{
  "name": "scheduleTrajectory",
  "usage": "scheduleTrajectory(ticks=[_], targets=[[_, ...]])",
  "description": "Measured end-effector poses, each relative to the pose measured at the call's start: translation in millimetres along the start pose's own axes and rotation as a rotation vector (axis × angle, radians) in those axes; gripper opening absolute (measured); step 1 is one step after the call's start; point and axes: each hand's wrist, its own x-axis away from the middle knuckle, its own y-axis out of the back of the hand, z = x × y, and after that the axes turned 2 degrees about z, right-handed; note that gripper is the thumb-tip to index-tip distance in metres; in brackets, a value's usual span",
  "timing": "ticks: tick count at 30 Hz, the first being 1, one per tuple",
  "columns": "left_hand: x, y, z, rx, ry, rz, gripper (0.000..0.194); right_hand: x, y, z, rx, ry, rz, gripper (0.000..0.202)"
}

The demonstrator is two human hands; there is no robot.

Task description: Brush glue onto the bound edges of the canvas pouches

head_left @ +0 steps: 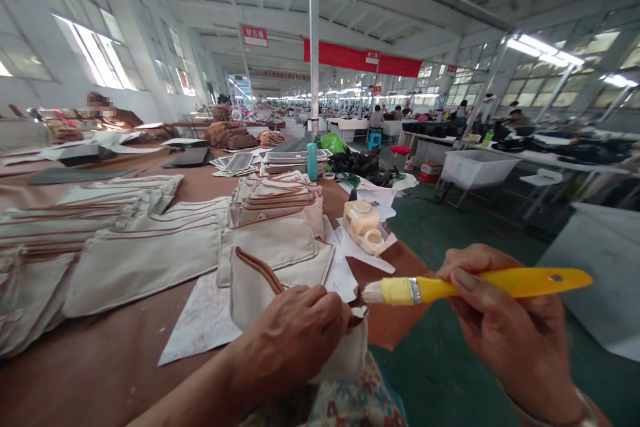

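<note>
My left hand is closed on a cream fabric pouch with a brown inner edge, near the front of the table. Part of the pouch hangs below the hand, and the fingers hide its middle. A yellow-handled paintbrush lies level in my right hand, gripped between thumb and fingers. Its pale bristles point left and end close to the pouch's edge by my left fingers; whether they touch I cannot tell. Behind the pouch, similar cream pouches are stacked on white paper.
More cream pouches spread across the brown-covered table to the left. A stained plastic container stands near the right edge, with a teal bottle farther back. A white bin stands across the green floor. Other people sit farther off.
</note>
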Motion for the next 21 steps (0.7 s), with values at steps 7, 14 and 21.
scheduleTrajectory(ticks=[7, 14, 21], targets=[[6, -9.1, -2, 0.012, 0.002, -0.082, 0.018, 8, -2, 10, 0.439, 0.171, 0.453, 0.012], [10, -7.4, -3, -0.007, -0.01, -0.163, 0.021, 1, -14, 22, 0.417, 0.185, 0.441, 0.014], [16, -9.8, -2, -0.043, -0.016, -0.175, 0.02, 5, -20, 20, 0.439, 0.15, 0.396, 0.013]])
